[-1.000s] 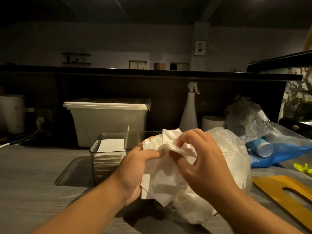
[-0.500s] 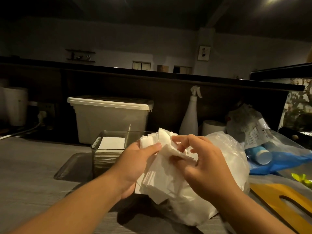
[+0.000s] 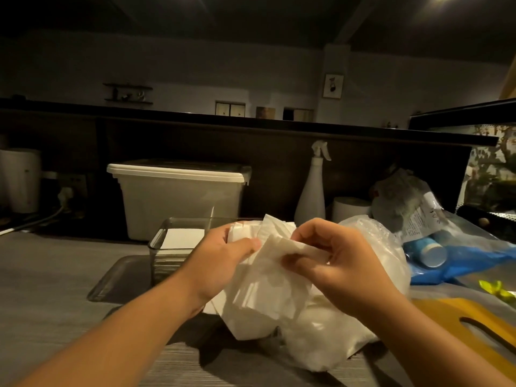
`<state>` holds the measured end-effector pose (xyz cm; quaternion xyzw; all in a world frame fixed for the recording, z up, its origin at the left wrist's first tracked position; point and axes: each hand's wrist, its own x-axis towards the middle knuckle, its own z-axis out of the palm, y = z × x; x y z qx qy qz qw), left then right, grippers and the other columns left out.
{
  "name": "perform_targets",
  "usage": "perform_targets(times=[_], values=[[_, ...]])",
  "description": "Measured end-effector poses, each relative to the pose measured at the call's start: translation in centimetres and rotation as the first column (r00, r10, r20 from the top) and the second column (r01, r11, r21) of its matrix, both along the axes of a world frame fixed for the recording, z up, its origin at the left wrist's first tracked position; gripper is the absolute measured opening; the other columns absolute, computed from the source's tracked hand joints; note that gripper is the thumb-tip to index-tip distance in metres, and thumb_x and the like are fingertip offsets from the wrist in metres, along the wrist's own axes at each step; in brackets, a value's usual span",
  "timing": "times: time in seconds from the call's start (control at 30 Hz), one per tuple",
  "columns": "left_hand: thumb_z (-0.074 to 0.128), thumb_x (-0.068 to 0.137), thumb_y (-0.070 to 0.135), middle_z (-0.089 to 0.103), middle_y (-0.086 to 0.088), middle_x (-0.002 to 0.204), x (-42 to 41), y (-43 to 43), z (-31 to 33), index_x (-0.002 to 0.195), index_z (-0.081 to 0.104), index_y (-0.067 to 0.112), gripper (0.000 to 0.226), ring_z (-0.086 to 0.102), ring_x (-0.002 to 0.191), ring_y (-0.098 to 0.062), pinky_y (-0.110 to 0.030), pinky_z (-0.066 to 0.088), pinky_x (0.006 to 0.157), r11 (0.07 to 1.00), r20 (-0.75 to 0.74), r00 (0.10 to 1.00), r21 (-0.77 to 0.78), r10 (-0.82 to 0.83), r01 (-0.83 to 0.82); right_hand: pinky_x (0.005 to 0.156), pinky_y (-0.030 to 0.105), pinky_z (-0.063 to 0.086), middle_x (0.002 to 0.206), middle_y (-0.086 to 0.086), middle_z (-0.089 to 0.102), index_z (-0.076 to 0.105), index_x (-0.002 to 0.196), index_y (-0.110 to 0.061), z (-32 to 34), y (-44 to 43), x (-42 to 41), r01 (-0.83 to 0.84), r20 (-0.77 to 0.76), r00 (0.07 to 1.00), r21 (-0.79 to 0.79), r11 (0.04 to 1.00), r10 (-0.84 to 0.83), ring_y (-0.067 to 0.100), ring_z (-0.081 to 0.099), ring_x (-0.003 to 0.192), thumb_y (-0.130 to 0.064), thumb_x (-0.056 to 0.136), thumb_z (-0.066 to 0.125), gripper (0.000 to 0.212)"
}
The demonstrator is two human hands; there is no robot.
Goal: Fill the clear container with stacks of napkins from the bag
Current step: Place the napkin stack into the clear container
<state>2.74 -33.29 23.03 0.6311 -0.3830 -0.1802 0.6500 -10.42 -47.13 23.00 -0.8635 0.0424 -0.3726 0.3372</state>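
**Two hands hold a bunch of white napkins in front of a clear container**

A person's left hand (image 3: 220, 263) grips a loose stack of white napkins (image 3: 265, 297); its thumb lies across the front and its fingers curl behind. The right hand (image 3: 343, 263) pinches a folded edge of the top napkin between thumb and fingertips. The stack is held above the grey counter (image 3: 55, 275), just in front of the clear container (image 3: 156, 244) and against a crinkled translucent plastic bag (image 3: 374, 247) that lies on the counter to the right.

The stack stands roughly on end. Its long axis runs up and down, with fanned upper edges toward the container and the lower corner toward the person.

The clear container is rectangular and open on top. A flat white pile of napkins (image 3: 184, 238) lies in its left part. It sits on a dark tray (image 3: 120, 277).

Behind it stands a white lidded bin (image 3: 181, 202), closed, its contents not visible. A white spray bottle (image 3: 311, 196) stands upright to the right of the bin. At far right, a blue bag (image 3: 474, 261) lies beside a yellow board (image 3: 458, 322).
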Motion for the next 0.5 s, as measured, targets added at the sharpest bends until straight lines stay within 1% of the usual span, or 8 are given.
perform_targets(times=[0.1,0.2,0.27,0.33,0.4,0.43,0.5], values=[[0.052,0.098,0.009,0.073,0.011,0.070,-0.30,-0.06,-0.14,0.092,0.070,0.024,0.024,0.066,0.065,0.000,-0.012,0.050,0.055,0.998,-0.001,0.998,-0.004,-0.064,0.064,0.067,0.018,0.057,0.084,-0.017,0.072,0.071,0.086,-0.030,-0.48,-0.10,0.34,0.047,0.033,0.998,0.024,0.999,-0.048,0.004,0.069,0.081,-0.021,0.079,0.083,0.017],[0.053,0.097,0.008,0.072,0.008,0.066,-0.28,0.02,-0.14,0.088,0.069,0.021,0.022,0.066,0.060,-0.003,-0.014,0.051,0.054,0.996,-0.031,0.996,-0.025,-0.084,0.083,0.065,0.016,0.054,0.083,-0.018,0.071,0.070,0.084,-0.032,-0.61,-0.35,0.41,0.083,0.063,0.994,0.056,0.995,-0.086,0.003,0.067,0.081,-0.019,0.080,0.083,0.018],[0.054,0.096,0.012,0.073,0.006,0.070,-0.29,0.09,-0.13,0.089,0.070,0.020,0.020,0.068,0.065,-0.006,-0.014,0.052,0.056,0.992,-0.026,0.992,-0.027,-0.121,0.121,0.066,0.018,0.056,0.084,-0.020,0.070,0.069,0.085,-0.033,-0.67,-0.33,0.37,0.098,0.058,0.993,0.041,0.994,-0.100,0.003,0.066,0.082,-0.020,0.081,0.082,0.018],[0.059,0.091,0.021,0.076,0.003,0.082,-0.27,0.12,-0.18,0.096,0.072,0.018,0.014,0.071,0.077,-0.008,-0.016,0.054,0.065,0.983,0.012,0.983,-0.023,-0.184,0.184,0.068,0.022,0.058,0.083,-0.021,0.069,0.068,0.086,-0.033,-0.80,-0.32,0.40,0.114,0.057,0.992,0.016,0.993,-0.114,0.003,0.065,0.082,-0.022,0.081,0.082,0.018],[0.073,0.077,0.027,0.076,0.000,0.094,-0.02,0.05,-0.57,0.106,0.070,0.020,0.030,0.072,0.090,-0.014,-0.025,0.056,0.075,0.982,0.072,0.979,0.030,-0.190,0.189,0.070,0.025,0.059,0.084,-0.019,0.068,0.066,0.087,-0.035,-0.97,-0.32,0.47,0.138,0.061,0.989,-0.007,0.990,-0.137,0.003,0.064,0.083,-0.025,0.081,0.082,0.019],[0.080,0.072,0.023,0.076,0.001,0.097,0.10,-0.04,-0.75,0.109,0.069,0.024,0.038,0.072,0.093,-0.015,-0.028,0.058,0.076,0.986,0.095,0.982,0.051,-0.160,0.156,0.071,0.025,0.059,0.086,-0.018,0.067,0.065,0.088,-0.036,-1.06,-0.37,0.54,0.159,0.068,0.985,-0.024,0.987,-0.157,0.002,0.063,0.084,-0.028,0.080,0.081,0.020],[0.085,0.070,0.014,0.074,0.008,0.095,0.24,-0.13,-0.96,0.108,0.066,0.032,0.046,0.071,0.091,-0.011,-0.027,0.060,0.073,0.995,0.135,0.987,0.072,-0.084,0.075,0.072,0.022,0.058,0.096,-0.021,0.062,0.061,0.093,-0.040,-1.20,-0.50,0.78,0.208,0.079,0.976,-0.071,0.976,-0.202,-0.001,0.060,0.090,-0.034,0.079,0.081,0.025]])
